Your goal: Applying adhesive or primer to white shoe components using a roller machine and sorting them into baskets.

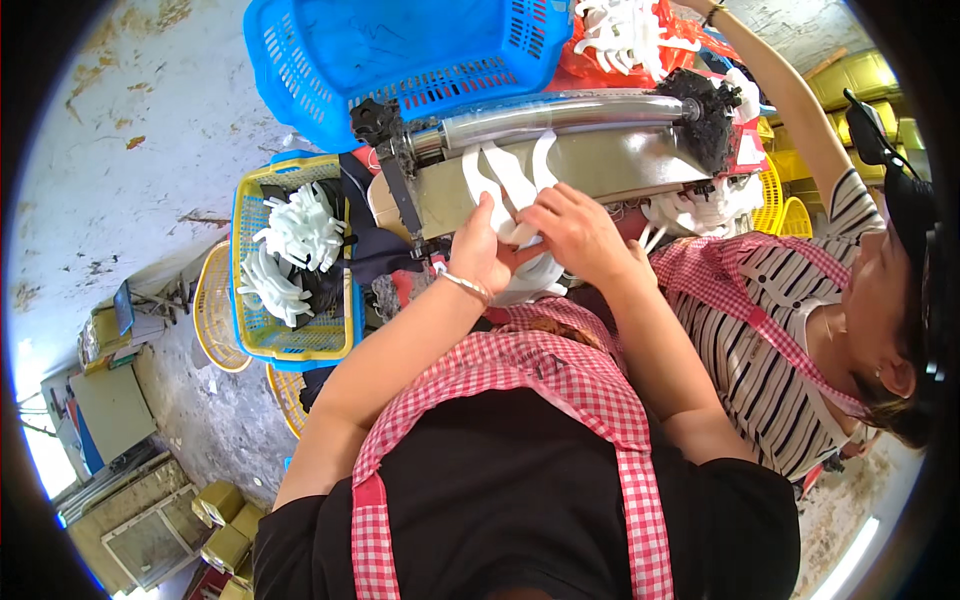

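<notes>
Three white curved strips (512, 180) lie side by side on the metal plate (620, 165), with their far ends at the shiny roller (560, 118). My left hand (478, 252) is closed around the near ends of white strips, its thumb on the leftmost one. Close beside it, my right hand (578, 232) has bent fingers pressed together on the near end of a strip. More white pieces (535, 278) show below my hands, partly hidden by them.
At left stands a yellow-and-blue basket (355, 300) with bundles of white strips. Behind the roller is a blue crate (420, 40); white strips (625, 40) lie on red plastic beside it. At right a co-worker in a striped shirt (790, 330) reaches forward.
</notes>
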{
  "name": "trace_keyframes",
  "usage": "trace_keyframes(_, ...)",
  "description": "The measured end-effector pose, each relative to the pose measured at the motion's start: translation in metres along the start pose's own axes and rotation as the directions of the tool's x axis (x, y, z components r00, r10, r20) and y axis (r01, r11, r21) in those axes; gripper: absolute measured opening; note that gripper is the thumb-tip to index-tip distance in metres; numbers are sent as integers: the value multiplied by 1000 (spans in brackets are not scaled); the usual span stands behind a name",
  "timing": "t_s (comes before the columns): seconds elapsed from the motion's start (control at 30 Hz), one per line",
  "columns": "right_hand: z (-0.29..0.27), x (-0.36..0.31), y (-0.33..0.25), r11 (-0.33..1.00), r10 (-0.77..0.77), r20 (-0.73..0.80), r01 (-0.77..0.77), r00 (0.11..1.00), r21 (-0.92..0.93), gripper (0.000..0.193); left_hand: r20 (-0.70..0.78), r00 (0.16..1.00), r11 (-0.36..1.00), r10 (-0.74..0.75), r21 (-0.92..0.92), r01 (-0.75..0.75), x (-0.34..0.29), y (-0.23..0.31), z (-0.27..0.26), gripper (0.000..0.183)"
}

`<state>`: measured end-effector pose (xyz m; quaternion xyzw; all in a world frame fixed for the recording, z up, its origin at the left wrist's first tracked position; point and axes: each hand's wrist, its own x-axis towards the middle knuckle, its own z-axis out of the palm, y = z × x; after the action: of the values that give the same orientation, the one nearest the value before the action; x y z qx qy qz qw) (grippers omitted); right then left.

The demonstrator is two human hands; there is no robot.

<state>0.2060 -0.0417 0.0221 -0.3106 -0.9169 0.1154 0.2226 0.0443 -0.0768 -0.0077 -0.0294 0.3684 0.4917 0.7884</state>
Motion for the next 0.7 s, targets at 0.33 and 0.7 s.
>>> trace_keyframes(0.33,31,31,28,987,84,-185,-55,979,153,30,151,989,982,7,183,-35,39,48,-20,33)
trace_keyframes(0.7,111,-85,38,891,446,241,-454,862,-24,17,562,763,-351,318,818,-456,57,-42,-130,39)
